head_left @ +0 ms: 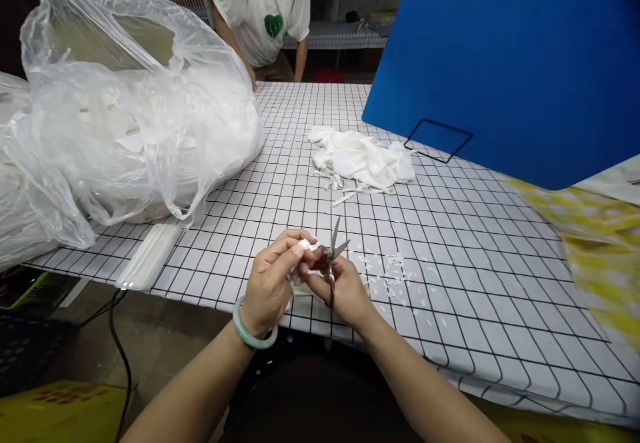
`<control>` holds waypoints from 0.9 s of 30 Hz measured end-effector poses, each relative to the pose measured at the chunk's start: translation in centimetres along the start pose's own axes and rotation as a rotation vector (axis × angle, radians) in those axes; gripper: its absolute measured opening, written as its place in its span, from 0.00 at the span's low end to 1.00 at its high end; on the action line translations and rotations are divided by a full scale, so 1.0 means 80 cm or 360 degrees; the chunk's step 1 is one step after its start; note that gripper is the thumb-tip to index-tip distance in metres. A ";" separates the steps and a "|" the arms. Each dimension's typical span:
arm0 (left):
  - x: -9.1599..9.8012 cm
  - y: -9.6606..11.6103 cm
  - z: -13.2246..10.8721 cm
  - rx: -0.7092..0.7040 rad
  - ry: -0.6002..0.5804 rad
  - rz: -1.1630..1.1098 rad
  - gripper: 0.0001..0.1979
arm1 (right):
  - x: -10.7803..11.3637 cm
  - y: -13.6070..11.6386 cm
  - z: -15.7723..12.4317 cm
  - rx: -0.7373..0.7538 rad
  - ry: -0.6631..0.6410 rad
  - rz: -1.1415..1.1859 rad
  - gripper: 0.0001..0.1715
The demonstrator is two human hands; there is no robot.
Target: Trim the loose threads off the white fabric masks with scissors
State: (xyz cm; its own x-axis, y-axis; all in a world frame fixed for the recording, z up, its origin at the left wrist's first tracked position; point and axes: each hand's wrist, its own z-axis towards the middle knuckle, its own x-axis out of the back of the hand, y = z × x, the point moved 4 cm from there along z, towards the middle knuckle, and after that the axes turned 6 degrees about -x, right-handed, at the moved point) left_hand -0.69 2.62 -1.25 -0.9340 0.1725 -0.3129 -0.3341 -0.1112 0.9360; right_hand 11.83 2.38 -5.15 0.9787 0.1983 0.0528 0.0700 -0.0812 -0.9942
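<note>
My left hand (274,276), with a pale green bangle (254,338) on its wrist, pinches a small piece of white cloth (309,245). Part of that cloth hangs below, mostly hidden by the fingers. In my right hand (353,294) is a pair of scissors (336,246), blades spread apart and pointing away from me. Both hands are close together above the table's near edge. Small white scraps (393,273) lie scattered on the tabletop right of the scissors. Farther off rests a heap of white cloth pieces (363,156).
Large clear plastic bags (135,110) of white material fill the left side. A white strip-shaped device (151,256) with a black cable lies at the near left edge. A blue board (505,63) leans over the far right, beside yellow checked cloth (595,256). A person (270,16) stands across the table.
</note>
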 end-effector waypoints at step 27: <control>-0.034 -0.023 -0.030 -0.0460 -0.0409 0.0727 0.12 | 0.059 -0.014 -0.061 0.0152 0.0140 -0.0963 0.30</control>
State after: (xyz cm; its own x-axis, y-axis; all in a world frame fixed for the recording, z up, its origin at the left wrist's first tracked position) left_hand 2.13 -0.03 -2.48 -0.9427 0.2716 0.1939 0.0399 -0.4852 0.8735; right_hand 17.34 -1.33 -3.30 0.7834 0.1004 0.6134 0.6041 0.1091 -0.7894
